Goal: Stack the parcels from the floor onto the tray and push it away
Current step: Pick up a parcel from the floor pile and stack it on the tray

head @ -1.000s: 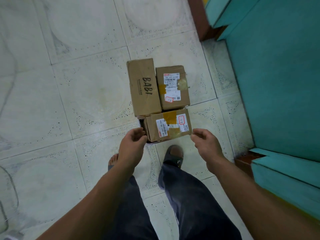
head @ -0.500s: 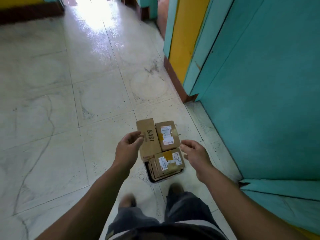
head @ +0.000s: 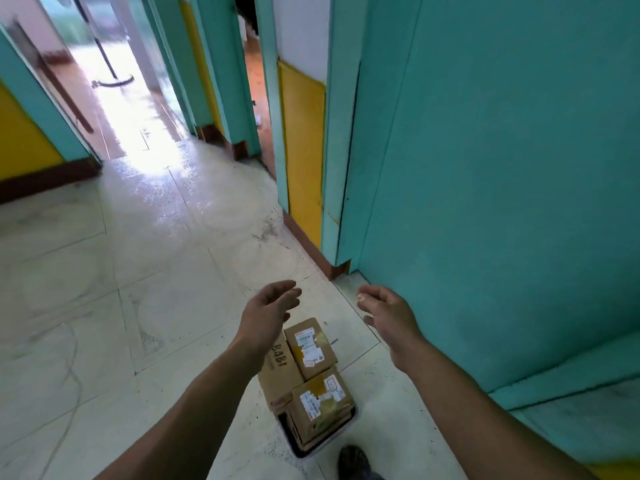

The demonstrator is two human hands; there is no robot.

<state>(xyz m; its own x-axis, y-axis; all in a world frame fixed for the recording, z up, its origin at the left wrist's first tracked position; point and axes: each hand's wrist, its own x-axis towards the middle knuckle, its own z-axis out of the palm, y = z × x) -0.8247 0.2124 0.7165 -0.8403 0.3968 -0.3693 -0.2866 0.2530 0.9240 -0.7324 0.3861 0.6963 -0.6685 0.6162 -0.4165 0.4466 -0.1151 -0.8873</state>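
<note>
On a tiled corridor floor (head: 145,306), three parcels (head: 313,348) sit stacked on a dark tray (head: 293,441), seemingly loaded for pushing. Left hand (head: 266,315) and right hand (head: 389,317) hover above, fingers (head: 289,293) loosely spread, holding nothing.

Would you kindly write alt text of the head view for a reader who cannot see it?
Two bare hands, the left hand and right hand, hover open and empty above three cardboard parcels packed on a dark tray on a pale tiled floor. A teal wall runs along the right, and a bright corridor leads ahead.
</note>
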